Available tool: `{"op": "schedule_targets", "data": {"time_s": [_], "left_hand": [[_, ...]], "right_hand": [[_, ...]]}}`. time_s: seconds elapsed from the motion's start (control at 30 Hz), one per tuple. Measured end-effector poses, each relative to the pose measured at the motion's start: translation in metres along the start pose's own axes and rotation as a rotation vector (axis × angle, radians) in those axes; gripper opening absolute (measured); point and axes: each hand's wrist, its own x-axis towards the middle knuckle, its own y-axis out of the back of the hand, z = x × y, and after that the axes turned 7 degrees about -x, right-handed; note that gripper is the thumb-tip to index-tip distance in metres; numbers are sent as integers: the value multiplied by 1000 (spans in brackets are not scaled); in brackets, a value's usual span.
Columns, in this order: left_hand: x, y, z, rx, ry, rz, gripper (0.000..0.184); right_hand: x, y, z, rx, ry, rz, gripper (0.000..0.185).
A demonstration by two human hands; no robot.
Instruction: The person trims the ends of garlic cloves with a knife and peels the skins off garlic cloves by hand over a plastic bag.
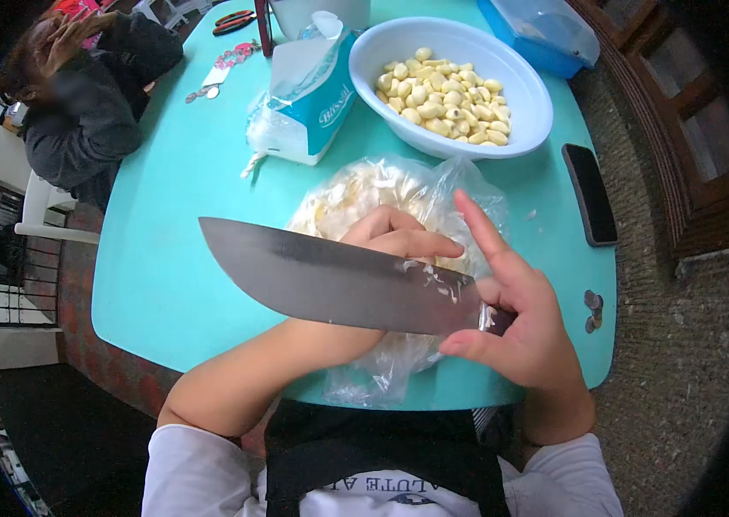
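Note:
A large kitchen knife (330, 271) with a broad dark blade lies across the view, tip to the left. Pale bits stick to the blade near its handle. My right hand (524, 319) grips the handle, index finger stretched up and thumb along the near side. Behind the blade is my left hand (390, 231), partly hidden, its visible fingers loosely bent and apart, pointing right; I see nothing in them. Beneath both hands, a clear plastic bag (364, 388) is spread on the table, with a heap of garlic skins (351, 196) on it.
On the turquoise table (175, 284) are a blue basin (536, 108) of peeled garlic cloves (446, 95), a teal-and-white package (317, 103), a phone (590, 194), coins (593, 310), scissors (233, 22) and a blue lidded box (545, 34). Another person (84, 112) sits at the far left.

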Motion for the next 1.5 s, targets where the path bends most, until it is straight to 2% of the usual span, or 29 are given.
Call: {"op": "schedule_targets", "data": {"time_s": [0.07, 0.17, 0.27, 0.37, 0.57, 0.7, 0.77, 0.87, 1.03, 1.13, 1.2, 1.23, 1.3, 1.37, 1.47, 1.5], "left_hand": [[0, 1, 8, -36, 70, 6, 45], [-5, -9, 13, -404, 272, 159, 49], [0, 1, 18, 5, 160, -2, 54], [-2, -1, 21, -39, 132, -18, 59], [-6, -3, 9, 99, 14, -63, 41], [-11, -8, 10, -430, 330, 104, 34], [-11, -6, 8, -706, 433, 168, 35], [-10, 1, 10, -923, 596, 285, 34], [-10, 3, 18, -1331, 641, 273, 34], [-15, -2, 14, -1337, 596, 273, 33], [-11, -7, 16, -1328, 635, 327, 32], [-9, -9, 17, -1325, 653, 356, 32], [-10, -8, 15, -1363, 621, 250, 29], [-10, 2, 18, -1380, 575, 117, 27], [-11, -1, 16, -1397, 548, 110, 26], [-11, -1, 17, -1374, 564, 128, 31]], "right_hand": [[-1, 3, -4, 39, -38, -23, 93], [-1, -1, -4, 105, -22, 21, 96], [-2, -11, -2, 186, -70, 114, 107], [-3, -10, -2, 184, -83, 124, 112], [-2, -8, -2, 171, -75, 138, 112], [-3, -3, -6, 193, -137, 87, 111], [-2, -3, -2, 158, -73, 111, 107], [-1, -4, 7, 105, 93, 170, 93], [0, -4, 12, 138, 213, 259, 87], [0, -2, 13, 66, 284, 168, 87], [-3, 2, 10, 173, 247, 71, 90], [-6, 0, 4, 331, 175, 15, 93], [-8, 0, -3, 576, 71, -106, 95], [-6, 5, 3, 671, 30, -229, 93], [-8, 7, 14, 744, 35, -287, 86], [-10, 6, 17, 775, 37, -283, 86]]}}
